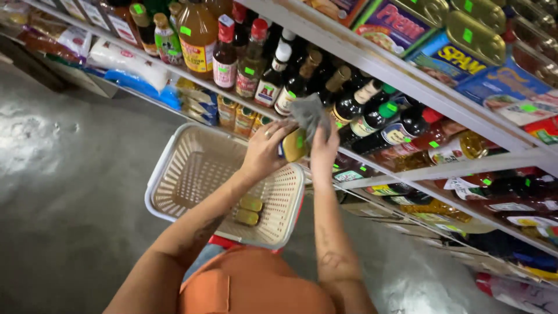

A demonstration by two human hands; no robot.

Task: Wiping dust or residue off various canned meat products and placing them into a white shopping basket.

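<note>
My left hand [264, 152] grips a small flat gold tin [293, 145] with a green price sticker, held up in front of the bottle shelf. My right hand [323, 150] holds a grey cloth [310, 114] pressed against the tin's right side. Below the hands stands a cream plastic basket [192, 168] with a latticed wall; two more gold tins [249, 210] lie on its bottom near the right end.
A metal shelf rack [407, 81] runs diagonally at the right, packed with dark sauce bottles [372, 119], amber bottles and canned meat boxes on top. Lower shelves hold jars and packets. Grey concrete floor [64, 174] lies at the left. My orange-clad knee [250, 285] is below.
</note>
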